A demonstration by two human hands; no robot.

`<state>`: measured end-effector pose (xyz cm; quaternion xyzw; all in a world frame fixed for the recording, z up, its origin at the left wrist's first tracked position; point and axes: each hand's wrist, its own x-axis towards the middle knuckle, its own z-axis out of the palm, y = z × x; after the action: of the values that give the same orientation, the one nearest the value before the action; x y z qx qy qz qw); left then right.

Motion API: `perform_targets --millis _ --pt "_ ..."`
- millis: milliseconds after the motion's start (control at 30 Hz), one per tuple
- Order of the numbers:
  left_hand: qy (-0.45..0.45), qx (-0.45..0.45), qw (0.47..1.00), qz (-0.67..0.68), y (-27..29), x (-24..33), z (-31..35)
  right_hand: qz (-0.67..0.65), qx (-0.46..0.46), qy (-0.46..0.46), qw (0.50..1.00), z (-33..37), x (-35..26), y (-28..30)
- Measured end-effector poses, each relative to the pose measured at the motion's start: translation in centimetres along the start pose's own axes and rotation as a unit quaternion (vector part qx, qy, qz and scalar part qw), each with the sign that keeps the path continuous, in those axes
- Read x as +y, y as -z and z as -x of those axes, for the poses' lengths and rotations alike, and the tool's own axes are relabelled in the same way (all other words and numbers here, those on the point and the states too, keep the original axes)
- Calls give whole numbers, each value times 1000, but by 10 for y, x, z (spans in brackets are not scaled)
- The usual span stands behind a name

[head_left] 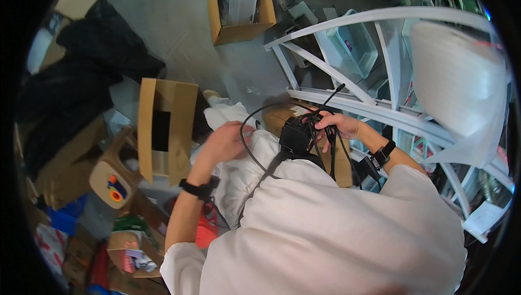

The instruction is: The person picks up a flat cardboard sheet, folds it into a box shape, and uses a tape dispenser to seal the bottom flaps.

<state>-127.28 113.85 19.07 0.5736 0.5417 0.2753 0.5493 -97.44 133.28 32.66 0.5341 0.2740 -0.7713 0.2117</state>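
In front of my waist, my right hand [343, 127] is closed round a bundle of black cables [319, 127]. A black box [294, 136] is right beside the bundle, next to a black strap [275, 163] at my waist. One cable loops out to the left, close to my left hand [230, 141]. That hand is against my white trousers [230, 173], its fingers mostly hidden, so I cannot make out whether it grips anything. Black bands are on both wrists; a small dark device [369, 167] sits by the right one.
An open cardboard box [168, 132] stands on the left by a beige stool [116, 178]. Black sheeting [87, 61] lies beyond. Ahead is a carton [239, 34] holding a clear tub. A white metal rack [347, 105] with a bubble-wrap roll [456, 83] is close on the right.
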Motion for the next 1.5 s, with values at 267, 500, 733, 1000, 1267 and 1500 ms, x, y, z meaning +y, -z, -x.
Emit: perform_targets --millis 267,500,733,1000,1267,1500 --pt "27 -241 968 56 -1 53 -55 -147 -52 112 981 -11 42 7" --pt "23 -323 946 -26 14 71 -70 -389 -44 228 892 -11 110 47" --pt "10 -360 932 -35 4 93 -85 -419 6 238 876 -18 141 41" --pt "-12 -336 895 -292 -14 124 -100 -360 4 295 885 -24 168 24" --pt "66 -236 926 -287 -22 125 -115 -293 -63 322 898 -5 160 3" --pt "8 -225 922 -314 -32 135 -108 -227 1 268 936 6 147 0"
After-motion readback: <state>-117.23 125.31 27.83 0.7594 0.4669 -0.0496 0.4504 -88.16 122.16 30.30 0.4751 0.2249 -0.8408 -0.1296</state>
